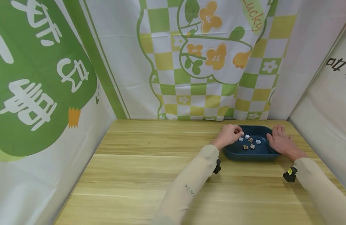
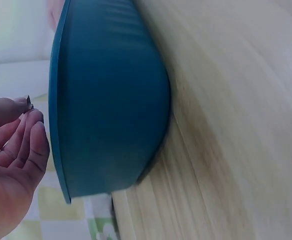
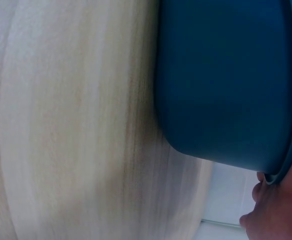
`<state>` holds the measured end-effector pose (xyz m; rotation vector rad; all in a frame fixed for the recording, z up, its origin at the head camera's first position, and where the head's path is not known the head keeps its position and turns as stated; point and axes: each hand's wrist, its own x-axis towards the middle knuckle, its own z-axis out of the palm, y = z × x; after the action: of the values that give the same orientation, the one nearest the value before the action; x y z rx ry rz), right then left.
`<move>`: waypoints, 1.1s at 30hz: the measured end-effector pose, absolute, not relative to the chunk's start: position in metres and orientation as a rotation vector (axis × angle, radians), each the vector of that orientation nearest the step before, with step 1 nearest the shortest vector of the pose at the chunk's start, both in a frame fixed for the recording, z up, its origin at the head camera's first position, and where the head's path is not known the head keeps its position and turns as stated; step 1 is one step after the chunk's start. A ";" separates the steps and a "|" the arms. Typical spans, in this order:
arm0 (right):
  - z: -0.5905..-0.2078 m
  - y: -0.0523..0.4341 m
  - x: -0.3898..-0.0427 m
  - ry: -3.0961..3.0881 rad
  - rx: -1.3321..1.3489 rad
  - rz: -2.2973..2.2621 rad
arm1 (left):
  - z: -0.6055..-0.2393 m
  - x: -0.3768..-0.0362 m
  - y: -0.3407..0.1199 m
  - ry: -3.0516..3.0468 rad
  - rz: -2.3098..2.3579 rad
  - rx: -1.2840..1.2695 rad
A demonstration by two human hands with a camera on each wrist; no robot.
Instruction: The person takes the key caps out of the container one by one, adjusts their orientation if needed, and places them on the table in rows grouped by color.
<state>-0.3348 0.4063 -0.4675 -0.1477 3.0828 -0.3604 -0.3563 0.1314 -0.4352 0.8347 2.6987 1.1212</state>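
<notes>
In the head view a dark blue tray (image 1: 250, 157) stands at the back right of the table. My left hand (image 1: 227, 135) is over its left rim and pinches a small piece (image 1: 241, 133) that looks white there. The left wrist view shows only a dark edge of this piece (image 2: 29, 103) between thumb and fingertip. My right hand (image 1: 282, 143) holds the tray's right rim, thumb on the inner side and fingers outside. Inside lie several small square pieces, some white (image 1: 258, 142), some with brown faces (image 1: 245, 147); their markings are too small to read.
The wooden table (image 1: 145, 175) ends at a patterned cloth (image 1: 195, 103) close behind the tray. White cloth walls with printed writing rise at the left and right. A black wrist camera (image 1: 290, 175) hangs from the right sleeve.
</notes>
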 end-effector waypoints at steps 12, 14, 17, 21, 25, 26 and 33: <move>-0.465 0.404 -0.333 3.093 -0.166 -0.358 | -0.432 -0.363 0.096 2.786 1.128 0.912; -0.465 0.404 -0.333 3.094 -0.166 -0.358 | -0.433 -0.365 0.089 2.796 1.135 0.916; -0.465 0.404 -0.333 3.090 -0.167 -0.355 | -0.433 -0.366 0.079 2.801 1.164 0.912; -0.464 0.403 -0.333 3.087 -0.175 -0.355 | -0.432 -0.368 0.066 2.782 1.214 0.906; -0.465 0.404 -0.334 3.096 -0.179 -0.358 | -0.432 -0.369 0.054 2.774 1.241 0.877; -0.466 0.404 -0.334 3.100 -0.177 -0.359 | -0.432 -0.369 0.051 2.770 1.249 0.869; -0.469 0.404 -0.335 3.115 -0.181 -0.358 | -0.433 -0.367 0.031 2.734 1.265 0.818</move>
<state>-0.3347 0.4037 -0.4686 -0.1815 3.1153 -0.3582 -0.3668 0.0308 -0.4330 0.8176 2.7337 1.2653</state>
